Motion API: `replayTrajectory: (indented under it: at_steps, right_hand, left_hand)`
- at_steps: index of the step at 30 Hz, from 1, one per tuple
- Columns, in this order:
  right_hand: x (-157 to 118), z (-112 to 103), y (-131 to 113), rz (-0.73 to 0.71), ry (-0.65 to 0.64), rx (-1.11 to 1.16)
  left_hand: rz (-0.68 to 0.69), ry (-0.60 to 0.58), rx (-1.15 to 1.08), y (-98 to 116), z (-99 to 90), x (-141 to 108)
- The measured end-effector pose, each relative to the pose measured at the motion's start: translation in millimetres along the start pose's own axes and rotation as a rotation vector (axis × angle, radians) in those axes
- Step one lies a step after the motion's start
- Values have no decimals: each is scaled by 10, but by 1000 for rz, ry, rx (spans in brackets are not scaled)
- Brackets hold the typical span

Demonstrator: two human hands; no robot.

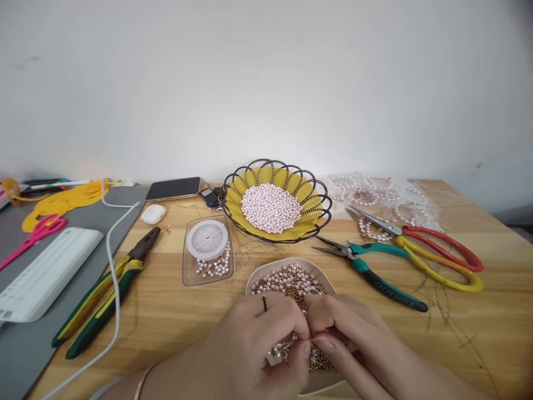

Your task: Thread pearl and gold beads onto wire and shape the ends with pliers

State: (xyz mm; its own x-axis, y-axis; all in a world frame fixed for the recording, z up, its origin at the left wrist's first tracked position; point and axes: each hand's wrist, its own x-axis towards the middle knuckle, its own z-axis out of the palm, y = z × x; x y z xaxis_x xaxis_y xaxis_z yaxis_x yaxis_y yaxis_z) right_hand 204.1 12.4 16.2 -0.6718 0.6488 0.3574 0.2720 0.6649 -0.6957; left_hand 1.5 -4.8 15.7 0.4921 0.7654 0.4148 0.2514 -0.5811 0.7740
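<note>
My left hand (262,333) and my right hand (353,333) meet over a pale tray (330,282), fingertips pinched together and nearly touching. What they pinch is too small and too covered to make out. Pearl and gold beads (291,279) fill the tray; some show between my hands. Just beyond it stands a yellow woven basket (234,214) with a black looped rim, holding many pale pink beads (270,208). To its left, a clear plastic dish (189,276) contains a white spool (207,240) and loose pearl beads (214,268).
Teal needle-nose pliers (370,272) and scissors with red and yellow handles (441,255) lie right, near bagged pearl strings (378,191). At left are green-yellow pliers (108,294), a white cable (114,278), a white power strip (54,272), pink scissors (35,236), an earbud case (153,214) and a phone (173,189).
</note>
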Motion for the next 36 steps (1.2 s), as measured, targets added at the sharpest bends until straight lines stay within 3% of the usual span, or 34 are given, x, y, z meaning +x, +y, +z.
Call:
replayTrajectory:
  at_steps: [9,20,24,36]
  right_hand:
    - [-8,-16,-5,-10,-3,-42]
    - [-19,-12,-32,-34,47,-54]
    - [28,-72,-57,42,-3,25]
    - [53,-143,-34,166,-131,173]
  left_hand:
    - [68,66,-23,-21,33,20]
    - [44,39,-35,-35,71,18]
    - [34,75,-75,-69,104,-7]
    - [-105,8,-154,3,3,31]
